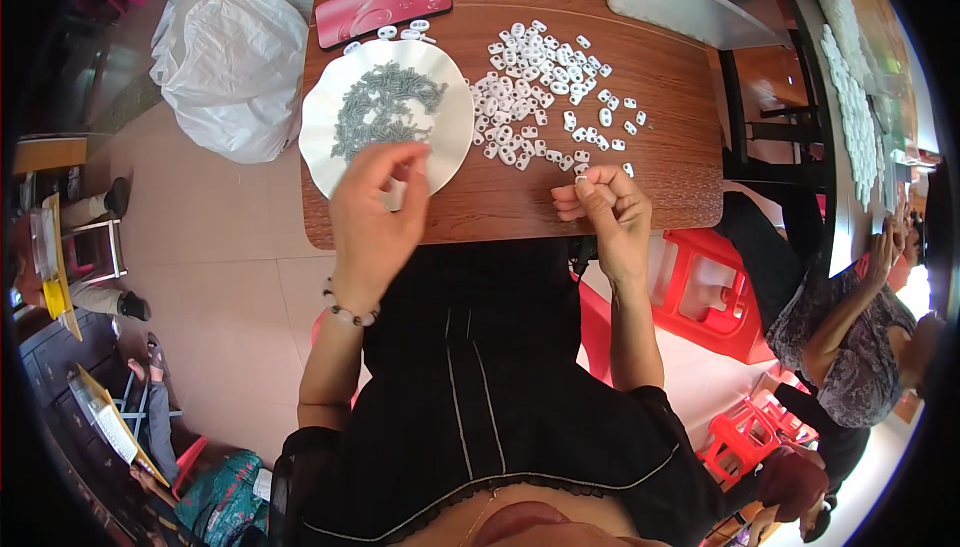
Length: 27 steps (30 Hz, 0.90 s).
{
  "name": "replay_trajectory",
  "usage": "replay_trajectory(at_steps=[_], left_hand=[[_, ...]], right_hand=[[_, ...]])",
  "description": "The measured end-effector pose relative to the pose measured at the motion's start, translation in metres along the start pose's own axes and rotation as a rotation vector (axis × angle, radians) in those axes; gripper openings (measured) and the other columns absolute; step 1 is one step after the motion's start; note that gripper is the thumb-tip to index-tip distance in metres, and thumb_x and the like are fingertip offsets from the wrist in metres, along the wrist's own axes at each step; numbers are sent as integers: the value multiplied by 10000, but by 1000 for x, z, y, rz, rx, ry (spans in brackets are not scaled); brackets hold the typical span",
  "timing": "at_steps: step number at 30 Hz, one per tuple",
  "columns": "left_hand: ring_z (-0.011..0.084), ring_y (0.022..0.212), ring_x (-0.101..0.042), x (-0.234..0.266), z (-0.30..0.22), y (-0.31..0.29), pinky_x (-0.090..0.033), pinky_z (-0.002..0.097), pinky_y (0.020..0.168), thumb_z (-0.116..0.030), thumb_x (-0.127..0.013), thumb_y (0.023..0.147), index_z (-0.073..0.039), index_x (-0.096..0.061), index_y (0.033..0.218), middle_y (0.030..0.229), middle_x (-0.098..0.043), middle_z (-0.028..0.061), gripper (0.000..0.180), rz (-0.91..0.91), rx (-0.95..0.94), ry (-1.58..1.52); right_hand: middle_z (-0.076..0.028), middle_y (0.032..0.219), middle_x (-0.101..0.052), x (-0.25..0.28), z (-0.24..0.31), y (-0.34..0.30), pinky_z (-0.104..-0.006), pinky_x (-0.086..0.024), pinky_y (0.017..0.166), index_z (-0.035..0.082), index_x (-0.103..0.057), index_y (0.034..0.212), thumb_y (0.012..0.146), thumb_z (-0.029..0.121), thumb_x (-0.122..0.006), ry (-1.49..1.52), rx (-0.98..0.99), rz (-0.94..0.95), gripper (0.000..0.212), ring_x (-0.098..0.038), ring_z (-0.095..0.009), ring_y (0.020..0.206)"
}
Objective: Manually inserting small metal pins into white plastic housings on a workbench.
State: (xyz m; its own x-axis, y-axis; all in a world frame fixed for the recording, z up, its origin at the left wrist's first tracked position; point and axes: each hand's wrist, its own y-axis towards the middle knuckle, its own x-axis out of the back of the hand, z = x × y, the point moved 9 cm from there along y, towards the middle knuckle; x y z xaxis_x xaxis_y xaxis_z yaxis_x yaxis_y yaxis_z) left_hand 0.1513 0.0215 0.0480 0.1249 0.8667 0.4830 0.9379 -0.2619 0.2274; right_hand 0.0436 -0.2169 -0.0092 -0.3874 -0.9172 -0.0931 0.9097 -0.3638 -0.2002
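A white scalloped plate (318, 117) holds a heap of small grey-green metal pins (385, 97). My left hand (380, 212) is over the plate's near rim, thumb and forefinger curved close together beside the pins. Anything between those fingertips is too small to make out. To the right, just over the table's near edge, my right hand (612, 209) pinches a small white two-holed plastic piece (581, 179), mostly hidden by the fingers. Beyond it lies a loose spread of similar white two-holed pieces (540, 62).
On the brown wooden table (665, 57) lies a pink phone (383, 9) behind the plate. Translucent bins (680, 12) stand at the back. A white plastic bag (232, 62) is at the left, a red stool (715, 292) at the right. Other people sit on both sides.
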Motion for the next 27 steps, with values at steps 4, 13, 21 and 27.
replay_trajectory(at_steps=[4,13,21,27], left_hand=[[211,726,-606,12,15,18,-480,299,679,-61,-640,845,-25,-670,954,886,-638,101,118,54,77,96],[304,824,-589,-8,25,36,-468,398,744,-95,-654,821,-1,-655,963,886,-614,134,170,175,-89,394],[282,743,-596,-11,49,45,-470,386,674,-104,-673,813,2,-656,909,825,-607,138,144,223,36,366],[236,640,-590,-10,48,48,-458,351,598,-109,-667,832,16,-665,857,767,-606,130,127,197,78,241]], right_hand=[[-157,855,-697,0,-2,2,-282,-545,678,-16,-562,969,968,98,-532,3,-12,3,118,-662,-153,729],[-124,849,-701,1,-2,-4,-256,-519,668,11,-576,980,966,114,-538,-17,-14,-24,111,-647,-127,723],[-86,831,-692,-9,-11,-5,-224,-477,643,18,-596,986,959,146,-562,8,-65,4,135,-600,-86,688],[-82,838,-691,-18,-15,-5,-217,-473,648,19,-594,990,958,144,-568,23,-74,29,131,-597,-78,692]])
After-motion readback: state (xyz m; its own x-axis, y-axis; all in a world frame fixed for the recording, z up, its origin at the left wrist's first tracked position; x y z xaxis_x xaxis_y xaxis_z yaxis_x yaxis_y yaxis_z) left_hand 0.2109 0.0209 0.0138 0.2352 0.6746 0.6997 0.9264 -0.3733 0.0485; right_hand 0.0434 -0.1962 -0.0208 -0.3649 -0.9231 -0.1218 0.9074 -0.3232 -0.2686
